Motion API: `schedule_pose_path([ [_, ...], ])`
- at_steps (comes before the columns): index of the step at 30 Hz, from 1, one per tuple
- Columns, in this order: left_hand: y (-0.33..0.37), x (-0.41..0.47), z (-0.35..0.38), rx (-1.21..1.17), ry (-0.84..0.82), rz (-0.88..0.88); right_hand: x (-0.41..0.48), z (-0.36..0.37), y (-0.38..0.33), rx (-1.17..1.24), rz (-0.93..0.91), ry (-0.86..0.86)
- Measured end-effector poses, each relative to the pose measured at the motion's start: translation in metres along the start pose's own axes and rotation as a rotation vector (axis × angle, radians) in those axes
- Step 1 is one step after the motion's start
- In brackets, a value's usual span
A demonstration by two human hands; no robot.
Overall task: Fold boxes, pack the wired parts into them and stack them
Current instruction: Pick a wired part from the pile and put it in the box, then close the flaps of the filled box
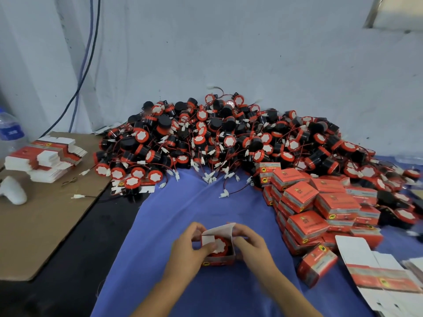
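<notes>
A small red box (218,259) stands on the blue cloth (183,213) in front of me, its top flaps up. Inside it sits a round red-and-black wired part (221,247) with a white face. My left hand (190,250) grips the box's left side, thumb pressing a white side flap. My right hand (249,245) holds the right side and the raised white lid flap (223,229). A big heap of the same wired parts (229,138) lies against the wall. Closed red boxes (320,207) are piled at the right.
Flat unfolded box blanks (45,156) are stacked on brown cardboard (45,220) at the left, beside a white handheld device (12,191) and a water bottle (10,129). One opened-out blank (375,271) lies at the lower right. Cables (84,65) run down the wall.
</notes>
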State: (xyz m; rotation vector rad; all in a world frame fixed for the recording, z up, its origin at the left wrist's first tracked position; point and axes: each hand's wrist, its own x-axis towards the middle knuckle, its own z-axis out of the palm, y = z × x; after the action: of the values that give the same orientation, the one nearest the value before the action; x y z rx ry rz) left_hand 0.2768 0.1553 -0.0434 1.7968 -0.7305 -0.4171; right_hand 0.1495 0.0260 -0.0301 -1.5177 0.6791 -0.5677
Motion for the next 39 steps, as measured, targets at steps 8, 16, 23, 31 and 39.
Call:
schedule_pose_path([
  [8,0.009,-0.002,-0.006,0.084,-0.121,0.115,0.002,0.006,0.005,-0.243,-0.095,-0.015],
  [16,-0.016,-0.015,-0.03,0.1,-0.331,0.175,-0.014,-0.032,0.025,-0.554,-0.233,-0.292],
  [23,-0.003,-0.01,-0.03,0.275,-0.348,0.294,-0.015,-0.024,0.014,-0.391,-0.286,-0.188],
  [31,-0.004,-0.01,-0.03,0.425,-0.412,0.315,-0.016,-0.015,0.002,-0.207,-0.171,-0.138],
  [39,0.005,-0.006,-0.035,0.479,-0.448,0.41,-0.018,-0.017,0.003,-0.321,-0.103,-0.188],
])
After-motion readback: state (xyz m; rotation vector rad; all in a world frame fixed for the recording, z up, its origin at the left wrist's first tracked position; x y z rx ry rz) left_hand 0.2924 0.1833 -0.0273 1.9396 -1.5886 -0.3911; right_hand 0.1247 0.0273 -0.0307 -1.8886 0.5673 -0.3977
